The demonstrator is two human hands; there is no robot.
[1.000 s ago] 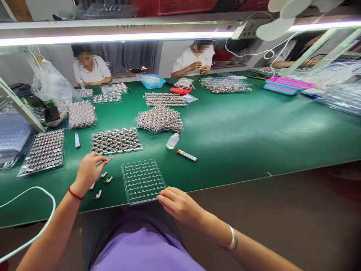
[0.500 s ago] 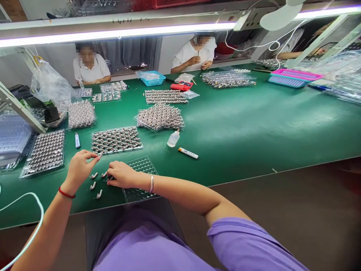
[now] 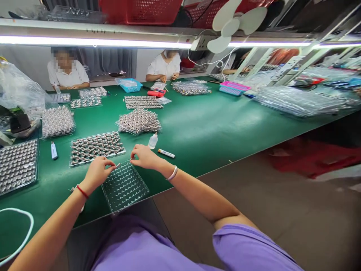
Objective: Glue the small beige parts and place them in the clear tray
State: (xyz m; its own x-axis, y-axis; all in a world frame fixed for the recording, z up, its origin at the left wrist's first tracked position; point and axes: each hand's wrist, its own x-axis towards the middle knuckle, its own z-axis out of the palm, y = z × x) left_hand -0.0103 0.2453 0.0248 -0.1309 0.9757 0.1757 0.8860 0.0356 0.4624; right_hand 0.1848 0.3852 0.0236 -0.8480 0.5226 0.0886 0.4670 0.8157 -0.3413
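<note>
My left hand [image 3: 98, 172], with a red cord at the wrist, pinches a small white earbud-shaped piece [image 3: 118, 165] above the far left part of a clear plastic tray [image 3: 125, 190] with rows of small slots. Over the tray's far right corner, my right hand [image 3: 144, 156] has its thumb and fingers pressed together; what they hold is too small to make out. A loose white piece [image 3: 82, 208] shows beside my left forearm, which hides others. Just beyond my left hand lies a tray filled with round metallic-looking parts [image 3: 96, 148].
A squeeze bottle [image 3: 153, 140] and a white tube [image 3: 166, 153] lie beyond my right hand. Left are a blue-white cutter [image 3: 53, 150] and a filled tray [image 3: 18, 165]. Stacked trays [image 3: 139, 122] stand farther back. Two people in white sit across the table.
Both hands have moved from the loose white pieces to the far side of the slotted tray. The camera view has swung to the right.
</note>
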